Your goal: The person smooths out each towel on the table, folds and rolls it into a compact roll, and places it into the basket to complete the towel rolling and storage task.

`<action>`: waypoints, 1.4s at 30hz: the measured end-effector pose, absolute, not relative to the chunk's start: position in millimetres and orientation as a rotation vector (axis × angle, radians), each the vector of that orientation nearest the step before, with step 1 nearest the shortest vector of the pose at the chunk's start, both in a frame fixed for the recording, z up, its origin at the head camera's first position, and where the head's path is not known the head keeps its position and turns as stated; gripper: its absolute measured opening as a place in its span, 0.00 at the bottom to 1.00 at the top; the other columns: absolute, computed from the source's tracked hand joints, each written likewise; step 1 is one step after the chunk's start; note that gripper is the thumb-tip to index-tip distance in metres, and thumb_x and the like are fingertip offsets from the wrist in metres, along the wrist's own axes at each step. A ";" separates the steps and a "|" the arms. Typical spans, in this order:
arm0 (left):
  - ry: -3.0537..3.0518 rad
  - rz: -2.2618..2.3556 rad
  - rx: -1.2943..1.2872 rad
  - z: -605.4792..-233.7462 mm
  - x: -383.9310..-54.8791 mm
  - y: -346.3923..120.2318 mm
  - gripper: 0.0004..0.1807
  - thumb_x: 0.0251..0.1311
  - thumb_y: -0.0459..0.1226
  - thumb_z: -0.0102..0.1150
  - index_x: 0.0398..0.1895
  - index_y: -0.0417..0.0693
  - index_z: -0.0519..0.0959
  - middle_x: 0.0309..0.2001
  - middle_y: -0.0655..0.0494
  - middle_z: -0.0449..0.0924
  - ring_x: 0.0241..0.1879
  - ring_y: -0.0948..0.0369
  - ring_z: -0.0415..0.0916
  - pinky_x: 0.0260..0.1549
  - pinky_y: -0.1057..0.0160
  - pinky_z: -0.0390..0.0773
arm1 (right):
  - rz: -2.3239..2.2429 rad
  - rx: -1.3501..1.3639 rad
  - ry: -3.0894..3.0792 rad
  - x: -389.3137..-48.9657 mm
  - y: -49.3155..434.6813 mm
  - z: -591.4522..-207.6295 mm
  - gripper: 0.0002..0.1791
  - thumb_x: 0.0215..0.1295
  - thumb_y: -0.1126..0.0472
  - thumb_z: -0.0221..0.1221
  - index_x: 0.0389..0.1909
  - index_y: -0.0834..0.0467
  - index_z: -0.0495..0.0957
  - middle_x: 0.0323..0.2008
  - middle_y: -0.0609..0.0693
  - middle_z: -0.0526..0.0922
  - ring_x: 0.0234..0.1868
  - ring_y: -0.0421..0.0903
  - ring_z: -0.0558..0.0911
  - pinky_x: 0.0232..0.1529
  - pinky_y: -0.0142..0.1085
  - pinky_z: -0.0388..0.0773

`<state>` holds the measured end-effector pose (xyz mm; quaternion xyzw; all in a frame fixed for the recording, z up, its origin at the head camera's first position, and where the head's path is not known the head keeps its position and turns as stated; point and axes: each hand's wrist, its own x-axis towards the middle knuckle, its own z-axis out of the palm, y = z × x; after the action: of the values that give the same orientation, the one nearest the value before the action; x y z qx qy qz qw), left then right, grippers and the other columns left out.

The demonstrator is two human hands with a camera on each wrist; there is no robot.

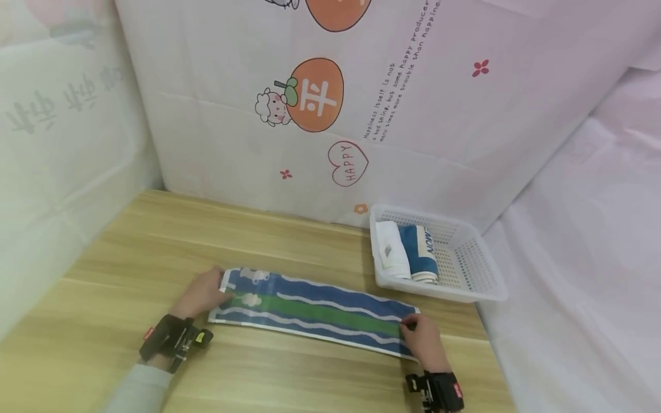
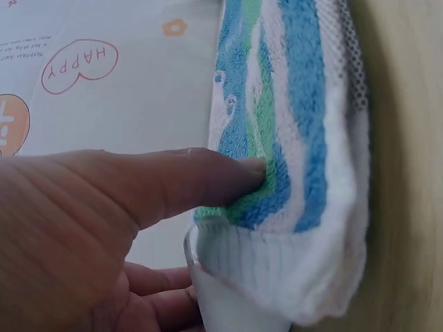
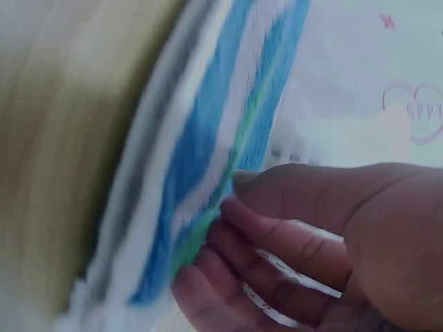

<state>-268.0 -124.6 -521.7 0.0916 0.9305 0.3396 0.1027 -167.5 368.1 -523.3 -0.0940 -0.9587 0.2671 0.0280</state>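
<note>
A long folded towel (image 1: pixel 320 315) with wavy blue, green and white stripes lies across the wooden table. At its left end my left hand (image 1: pixel 200 295) grips the cloth. The left wrist view shows that thumb (image 2: pixel 235 173) on the striped face, with fingers behind the white hem. My right hand (image 1: pixel 424 342) pinches the towel near its right end. Close up in the right wrist view, the right thumb (image 3: pixel 277 190) and forefinger meet at the green stripe, and the other fingers curl beside the cloth. Folded layers show along the towel's near edge.
A white perforated basket (image 1: pixel 439 292) stands at the table's back right. Inside it are a white rolled cloth (image 1: pixel 391 249) and a blue rolled cloth (image 1: pixel 413 244) with a cream band. Printed white sheets (image 1: pixel 232 143) hang behind and at both sides of the wooden table (image 1: pixel 289 384).
</note>
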 end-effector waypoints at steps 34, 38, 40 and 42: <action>2.752 1.527 0.617 -497.1 -272.2 -44.5 0.21 0.78 0.42 0.48 0.59 0.33 0.77 0.55 0.37 0.80 0.48 0.46 0.81 0.49 0.45 0.82 | 0.842 -0.208 -2.651 -166.4 336.4 -442.5 0.08 0.66 0.62 0.64 0.39 0.64 0.81 0.25 0.53 0.80 0.24 0.43 0.75 0.24 0.32 0.71; 2.680 1.599 0.681 -483.8 -270.9 -18.9 0.25 0.80 0.48 0.41 0.56 0.38 0.80 0.54 0.40 0.82 0.49 0.46 0.82 0.52 0.45 0.81 | 0.905 -0.083 -2.575 -181.1 305.8 -432.0 0.05 0.65 0.63 0.66 0.32 0.60 0.82 0.20 0.48 0.75 0.19 0.40 0.70 0.22 0.31 0.68; 2.634 1.647 0.690 -476.7 -270.2 -8.1 0.25 0.80 0.50 0.41 0.52 0.41 0.83 0.49 0.44 0.84 0.46 0.48 0.83 0.49 0.48 0.82 | 0.960 -0.055 -2.573 -187.7 290.9 -428.1 0.05 0.65 0.62 0.65 0.31 0.59 0.81 0.20 0.48 0.75 0.20 0.41 0.71 0.23 0.32 0.69; 2.579 1.710 0.683 -471.2 -268.2 0.0 0.25 0.80 0.50 0.41 0.48 0.43 0.84 0.44 0.48 0.85 0.41 0.48 0.84 0.43 0.53 0.83 | 1.034 -0.048 -2.573 -193.0 276.2 -424.2 0.06 0.65 0.62 0.65 0.31 0.59 0.81 0.22 0.49 0.77 0.23 0.42 0.73 0.25 0.33 0.71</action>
<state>-268.2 0.0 -471.2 0.2154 0.8139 0.5395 -0.0137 -193.0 276.2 -424.2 -0.0171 -0.9121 0.3664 0.1831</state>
